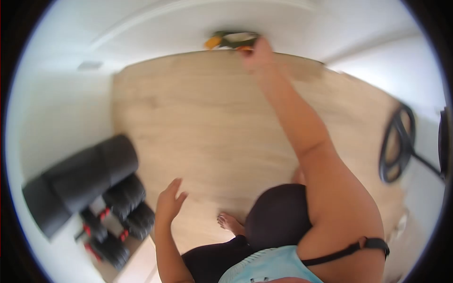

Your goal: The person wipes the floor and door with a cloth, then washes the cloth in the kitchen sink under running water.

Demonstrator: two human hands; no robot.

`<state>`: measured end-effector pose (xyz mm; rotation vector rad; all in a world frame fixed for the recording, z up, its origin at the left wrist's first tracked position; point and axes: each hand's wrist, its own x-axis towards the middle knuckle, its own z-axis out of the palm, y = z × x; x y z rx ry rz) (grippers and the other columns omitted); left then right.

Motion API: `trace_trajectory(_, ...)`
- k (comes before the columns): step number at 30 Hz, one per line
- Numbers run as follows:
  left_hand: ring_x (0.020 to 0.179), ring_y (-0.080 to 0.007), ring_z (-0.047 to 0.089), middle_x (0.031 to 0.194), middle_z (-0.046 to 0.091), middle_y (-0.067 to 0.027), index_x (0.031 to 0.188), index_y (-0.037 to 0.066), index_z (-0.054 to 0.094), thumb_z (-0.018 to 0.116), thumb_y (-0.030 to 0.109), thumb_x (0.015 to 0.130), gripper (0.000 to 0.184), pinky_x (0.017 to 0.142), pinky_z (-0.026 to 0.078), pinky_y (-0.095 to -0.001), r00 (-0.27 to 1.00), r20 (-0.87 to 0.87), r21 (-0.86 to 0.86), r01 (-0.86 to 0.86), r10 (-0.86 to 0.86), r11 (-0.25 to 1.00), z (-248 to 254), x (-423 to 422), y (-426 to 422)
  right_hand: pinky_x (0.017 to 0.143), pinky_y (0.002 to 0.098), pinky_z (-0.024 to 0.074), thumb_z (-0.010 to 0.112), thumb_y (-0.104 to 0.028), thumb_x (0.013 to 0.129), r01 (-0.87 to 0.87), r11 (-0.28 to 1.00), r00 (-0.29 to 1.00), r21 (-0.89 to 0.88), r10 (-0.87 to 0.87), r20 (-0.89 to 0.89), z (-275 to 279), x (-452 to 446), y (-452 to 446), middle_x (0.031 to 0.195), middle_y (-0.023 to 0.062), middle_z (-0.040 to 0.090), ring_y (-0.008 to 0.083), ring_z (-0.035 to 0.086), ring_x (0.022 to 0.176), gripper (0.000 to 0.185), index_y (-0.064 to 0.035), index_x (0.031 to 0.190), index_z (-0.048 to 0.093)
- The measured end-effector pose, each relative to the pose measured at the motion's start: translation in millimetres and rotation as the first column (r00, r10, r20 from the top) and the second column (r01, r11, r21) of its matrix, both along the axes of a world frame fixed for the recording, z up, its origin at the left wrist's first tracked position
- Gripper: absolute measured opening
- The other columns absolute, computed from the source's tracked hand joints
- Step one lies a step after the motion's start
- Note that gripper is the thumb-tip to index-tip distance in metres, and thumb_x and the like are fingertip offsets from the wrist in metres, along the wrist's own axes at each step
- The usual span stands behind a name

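My right arm stretches far forward, and my right hand (258, 54) is closed on a dark green and yellow object (233, 39) beside the white wall at the floor's far edge. Motion blur hides what exactly the object is; a whitish patch shows on its middle and an orange part lies by my fingers. My left hand (171, 200) hangs over the wooden floor (212, 122) at the lower left, fingers apart, holding nothing.
A rolled black mat (82, 177) lies at the left, with black and red dumbbells (111, 245) beside it. At the right a black weight plate with grip openings (398, 144) stands near the wall. My bare foot (230, 222) is on the floor below.
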<state>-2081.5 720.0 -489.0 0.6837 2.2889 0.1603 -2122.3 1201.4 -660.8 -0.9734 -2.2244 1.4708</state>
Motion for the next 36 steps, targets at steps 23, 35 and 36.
trace_trajectory(23, 0.117, -0.0362, 0.05, 0.127, 0.052, -0.0226, 0.125, 0.002, 0.052, 0.062, 0.019, 0.082, 0.047, 0.097, 0.042, -0.0401, 0.969, 0.086, 0.023, 0.232, -0.233, 0.972, -58, -27, 73, 0.112, 0.046, 0.0088, 0.045, -0.006, 0.089, 0.841, 0.541, 0.498, 0.006, -0.77, -0.398, 11, 118, 64, 0.147, 0.0276, -0.014, 0.043, -0.002, 0.138, 0.07, 0.0115, 0.137, -0.003)
trace_trajectory(35, 0.117, -0.0332, 0.051, 0.128, 0.052, -0.0193, 0.125, 0.003, 0.052, 0.063, 0.023, 0.082, 0.049, 0.097, 0.042, -0.04, 0.96, 0.096, 0.028, 0.26, -0.261, 0.965, -72, -37, 63, 0.102, 0.0632, 0.0183, 0.055, -0.002, 0.075, 0.643, -0.319, 0.673, 0.696, -0.199, -0.712, 207, 134, 142, 0.145, 0.0192, 0.026, 0.0486, 0.019, 0.13, 0.052, 0.0014, 0.126, 0.048)
trace_trajectory(36, 0.117, -0.0332, 0.051, 0.128, 0.052, -0.0193, 0.125, 0.003, 0.052, 0.063, 0.023, 0.082, 0.049, 0.097, 0.042, -0.04, 0.958, 0.09, 0.064, 0.267, -0.272, 0.962, -76, -38, 68, 0.102, 0.063, 0.0185, 0.057, -0.005, 0.075, 0.6, -0.274, 0.711, 0.751, -0.248, -0.658, 199, 138, 139, 0.144, 0.0174, 0.028, 0.0483, 0.021, 0.129, 0.051, -0.0017, 0.126, 0.049)
